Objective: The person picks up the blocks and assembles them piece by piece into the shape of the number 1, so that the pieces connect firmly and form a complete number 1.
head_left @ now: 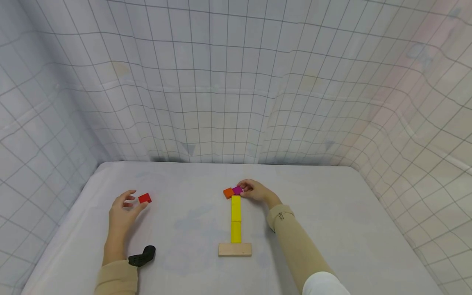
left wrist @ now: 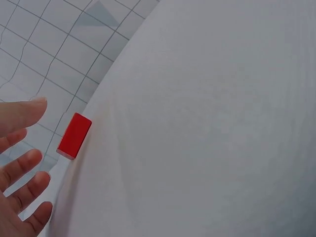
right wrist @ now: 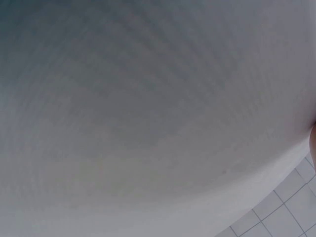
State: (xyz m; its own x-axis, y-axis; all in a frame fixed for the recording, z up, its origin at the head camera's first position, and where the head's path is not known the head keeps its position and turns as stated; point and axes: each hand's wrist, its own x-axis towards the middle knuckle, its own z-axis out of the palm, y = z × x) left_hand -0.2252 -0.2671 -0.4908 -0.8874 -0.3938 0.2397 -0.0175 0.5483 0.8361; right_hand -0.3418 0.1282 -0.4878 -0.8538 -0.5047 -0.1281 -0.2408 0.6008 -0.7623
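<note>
My right hand pinches a purple block between thumb and fingers. The purple block touches an orange block on its left. Just below them, two yellow blocks lie end to end in a line, and a plain wooden block lies crosswise at the near end. On the left, my left hand is beside a red block. The left wrist view has the fingers spread and apart from that red block. Only a sliver of the right hand enters the right wrist view.
A white cloth covers the table. Gridded white curtains hang behind it and on both sides. A black strap-like device is at the left wrist.
</note>
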